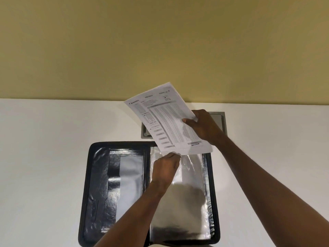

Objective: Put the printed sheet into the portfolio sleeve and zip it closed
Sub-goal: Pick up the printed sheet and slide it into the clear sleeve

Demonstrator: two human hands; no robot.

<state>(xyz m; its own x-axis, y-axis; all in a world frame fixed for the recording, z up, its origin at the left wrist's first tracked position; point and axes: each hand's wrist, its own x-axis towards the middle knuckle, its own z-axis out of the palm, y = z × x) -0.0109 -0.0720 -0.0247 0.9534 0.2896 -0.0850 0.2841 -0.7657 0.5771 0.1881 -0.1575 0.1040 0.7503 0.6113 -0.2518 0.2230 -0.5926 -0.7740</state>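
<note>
A black zip portfolio (97, 184) lies open on the white table. Clear plastic sleeves (192, 202) fill its right half. My right hand (204, 128) grips the right edge of a printed sheet (165, 118) and holds it tilted in the air above the top of the sleeves; the sheet's lower edge sits right at the sleeve's top. My left hand (166, 166) rests on the right half and pinches the top edge of a clear sleeve just under the sheet. The portfolio's zip runs around its rim and is undone.
A grey recessed hatch (219, 122) is set into the white table (44, 157) behind the portfolio, partly hidden by the sheet and my right hand. A yellow wall rises behind the table's far edge. The portfolio's left half has dark pockets (114, 175).
</note>
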